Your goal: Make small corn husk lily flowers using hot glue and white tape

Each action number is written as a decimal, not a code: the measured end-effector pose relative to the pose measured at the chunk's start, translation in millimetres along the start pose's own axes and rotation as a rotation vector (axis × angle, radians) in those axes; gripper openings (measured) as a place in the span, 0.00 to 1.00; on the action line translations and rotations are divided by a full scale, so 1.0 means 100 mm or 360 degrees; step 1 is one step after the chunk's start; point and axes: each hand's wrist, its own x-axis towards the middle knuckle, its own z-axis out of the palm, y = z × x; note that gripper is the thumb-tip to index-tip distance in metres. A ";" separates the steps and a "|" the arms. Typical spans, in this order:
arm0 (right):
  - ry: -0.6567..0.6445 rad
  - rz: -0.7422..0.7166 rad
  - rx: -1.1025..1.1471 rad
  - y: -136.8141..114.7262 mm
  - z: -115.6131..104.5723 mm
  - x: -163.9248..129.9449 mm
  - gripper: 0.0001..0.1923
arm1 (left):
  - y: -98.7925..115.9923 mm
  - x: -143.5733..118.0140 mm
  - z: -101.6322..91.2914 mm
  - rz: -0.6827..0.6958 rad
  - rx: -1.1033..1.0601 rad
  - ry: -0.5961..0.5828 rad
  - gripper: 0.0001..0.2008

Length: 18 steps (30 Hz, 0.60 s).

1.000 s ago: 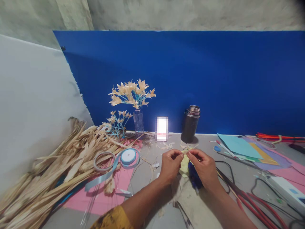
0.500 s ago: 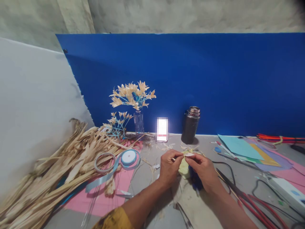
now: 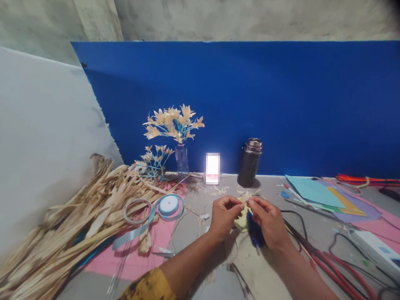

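My left hand (image 3: 225, 217) is closed in a pinch, thumb against forefinger. Facing it, my right hand (image 3: 269, 221) pinches too. Between the fingertips shows a small pale husk piece (image 3: 246, 200), mostly covered by the fingers. A pale yellow crumpled lump (image 3: 241, 223) lies just below both hands. Partly hidden behind my right hand is a dark blue object (image 3: 253, 230), its kind unclear. Dried corn husks (image 3: 90, 208) are heaped at the left. Husk flowers (image 3: 171, 121) on blue stems stand in a clear glass vase (image 3: 181, 159).
A dark flask (image 3: 250, 164) stands open against the blue board (image 3: 281, 104). Ribbon on a spool (image 3: 169, 204) and a tape ring (image 3: 137, 211) lie left. Coloured paper (image 3: 314, 191), red-handled pliers (image 3: 336, 266), cables and a white power strip (image 3: 375, 250) lie right.
The white piece seen broadly between the fingertips now barely shows. My right fingers have shifted slightly right and turned, uncovering more of the blue object.
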 end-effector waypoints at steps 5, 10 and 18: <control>-0.0001 0.0025 0.0017 0.00 0.00 0.00 0.21 | -0.02 0.00 0.01 -0.0145 -0.0168 -0.0014 0.09; -0.0019 0.0042 0.0031 0.01 0.01 0.00 0.22 | -0.05 0.01 0.00 -0.0251 -0.0271 -0.0016 0.13; -0.0024 0.0082 0.0035 0.03 0.01 0.00 0.19 | -0.09 0.04 -0.03 -0.0185 -0.0133 -0.0078 0.09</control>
